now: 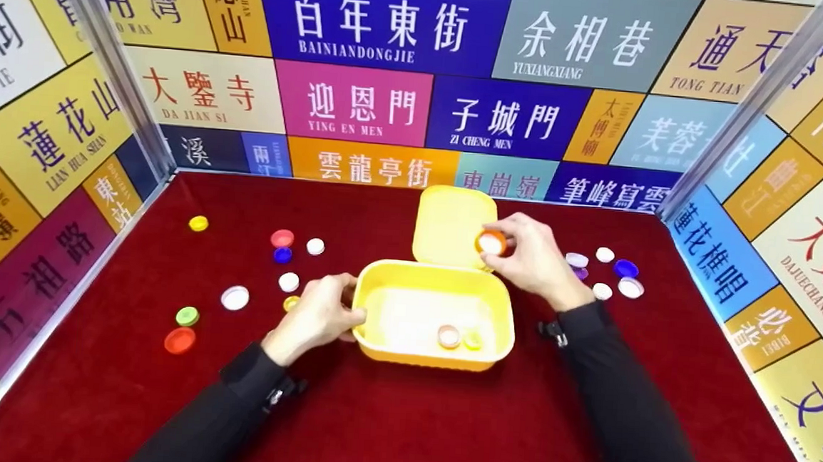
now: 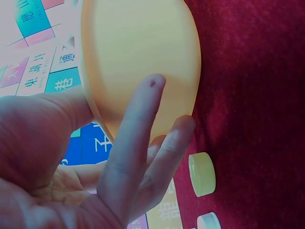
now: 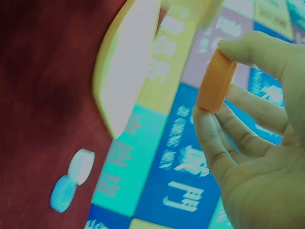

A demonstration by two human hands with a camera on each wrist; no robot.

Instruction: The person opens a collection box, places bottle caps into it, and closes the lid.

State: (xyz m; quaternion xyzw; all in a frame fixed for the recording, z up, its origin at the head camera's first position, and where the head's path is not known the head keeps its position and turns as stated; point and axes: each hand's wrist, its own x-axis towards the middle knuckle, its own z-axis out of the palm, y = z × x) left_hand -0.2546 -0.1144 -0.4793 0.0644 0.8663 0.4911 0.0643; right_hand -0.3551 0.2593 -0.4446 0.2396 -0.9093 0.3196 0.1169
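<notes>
My right hand [image 1: 535,260] pinches an orange bottle cap [image 3: 217,81] between thumb and fingertips, raised over the right side of the yellow lid [image 1: 451,223]. The cap's pale inside faces my head camera. In front of the lid stands a yellow plastic box [image 1: 432,359], its top uncovered. Inside it, towards the right, lie a pale brown-rimmed cap [image 1: 449,337] and a small yellow cap [image 1: 473,340]. My left hand [image 1: 317,318] grips the box's left wall, thumb at the rim and fingers against the outside [image 2: 143,43]. A yellow cap [image 1: 290,303] lies partly hidden behind that hand.
Several loose caps lie on the dark red tabletop at the left, among them a red one [image 1: 180,340] and a green one [image 1: 187,316]. More sit at the right, including a blue cap [image 1: 626,268]. Sign-covered panels [image 1: 390,108] border the back and sides.
</notes>
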